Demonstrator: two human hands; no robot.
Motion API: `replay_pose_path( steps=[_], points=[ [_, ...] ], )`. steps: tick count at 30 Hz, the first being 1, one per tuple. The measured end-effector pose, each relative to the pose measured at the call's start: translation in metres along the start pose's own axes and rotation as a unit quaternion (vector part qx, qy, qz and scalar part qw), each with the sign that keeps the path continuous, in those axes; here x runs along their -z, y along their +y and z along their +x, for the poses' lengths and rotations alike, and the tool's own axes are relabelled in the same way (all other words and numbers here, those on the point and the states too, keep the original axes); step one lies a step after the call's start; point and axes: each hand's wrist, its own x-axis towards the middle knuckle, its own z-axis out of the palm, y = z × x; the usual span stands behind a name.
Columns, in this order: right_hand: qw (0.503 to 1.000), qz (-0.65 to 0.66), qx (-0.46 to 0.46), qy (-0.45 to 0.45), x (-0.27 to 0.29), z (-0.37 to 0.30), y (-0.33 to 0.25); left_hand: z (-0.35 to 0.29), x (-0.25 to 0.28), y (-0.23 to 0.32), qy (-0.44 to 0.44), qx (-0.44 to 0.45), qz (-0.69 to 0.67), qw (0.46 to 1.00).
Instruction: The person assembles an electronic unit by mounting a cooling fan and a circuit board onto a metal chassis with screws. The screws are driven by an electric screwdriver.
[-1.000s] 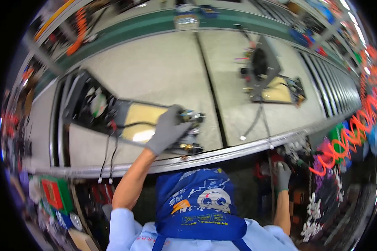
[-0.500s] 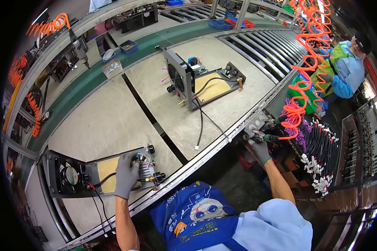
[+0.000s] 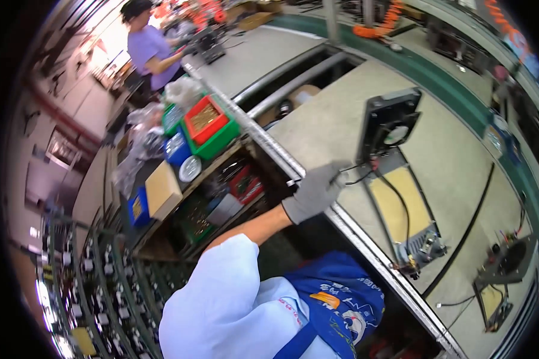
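Note:
My left hand (image 3: 316,192), in a grey glove, is at the bench's front edge, its fingers closed on a thin black cable (image 3: 358,178). This cable runs from the hand to the foot of an upright black fan panel (image 3: 388,127); a connector end sticks out on the hand's other side. The panel stands at one end of a metal base with a yellow sheet (image 3: 401,197). Small electronic parts (image 3: 426,244) sit at the base's near end. A second fan unit (image 3: 504,266) lies farther right, its loose cable on the bench. My right hand is out of the picture.
Left of the bench, a shelf carries a red bin (image 3: 205,121) inside a green one, a blue bin (image 3: 176,148) and a tan block (image 3: 163,190). Metal rollers (image 3: 296,85) cross a gap in the bench. A co-worker in a purple shirt (image 3: 150,51) works beyond.
The view has swung left. My left hand has left the small parts at the base's end and now grips the cable near the fan panel. My right hand, earlier at an air-hose tool, has gone out of view.

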Motion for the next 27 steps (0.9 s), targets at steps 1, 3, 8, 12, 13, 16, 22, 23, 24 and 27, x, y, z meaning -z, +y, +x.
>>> replay_pose_path(
  steps=[1, 3, 8, 12, 13, 16, 22, 23, 24, 27],
  points=[
    [1.000, 0.016, 0.012, -0.012, -0.013, 0.013, -0.003, -0.002, 0.027, -0.006, 0.021, 0.063, 0.034, 0.997],
    [0.998, 0.040, 0.030, -0.023, -0.030, 0.034, -0.006, -0.013, 0.090, -0.026, 0.093, 0.099, 0.108, 0.985],
    [0.994, 0.094, 0.058, -0.015, -0.067, 0.082, -0.026, -0.016, 0.218, -0.086, 0.299, 0.064, 0.256, 0.917],
    [0.987, 0.140, 0.072, -0.028, -0.112, 0.106, -0.047, -0.058, 0.343, -0.158, 0.383, 0.062, 0.401, 0.830],
    [0.985, 0.153, 0.074, -0.037, -0.126, 0.110, -0.053, -0.080, 0.381, -0.169, 0.387, 0.062, 0.457, 0.798],
    [0.977, 0.188, 0.077, -0.065, -0.163, 0.118, -0.064, -0.164, 0.484, -0.172, 0.386, 0.249, 0.557, 0.692],
    [0.972, 0.220, 0.060, -0.058, -0.182, 0.117, -0.063, -0.288, 0.586, -0.153, 0.045, 0.554, 0.606, 0.569],
    [0.972, 0.223, 0.057, -0.049, -0.180, 0.114, -0.062, -0.298, 0.586, -0.156, 0.041, 0.555, 0.603, 0.572],
    [0.973, 0.224, 0.054, -0.031, -0.172, 0.112, -0.059, -0.304, 0.577, -0.167, -0.005, 0.512, 0.594, 0.621],
    [0.976, 0.202, 0.034, 0.080, -0.090, 0.093, -0.029, -0.291, 0.555, -0.210, -0.048, 0.515, 0.580, 0.629]
  ],
)
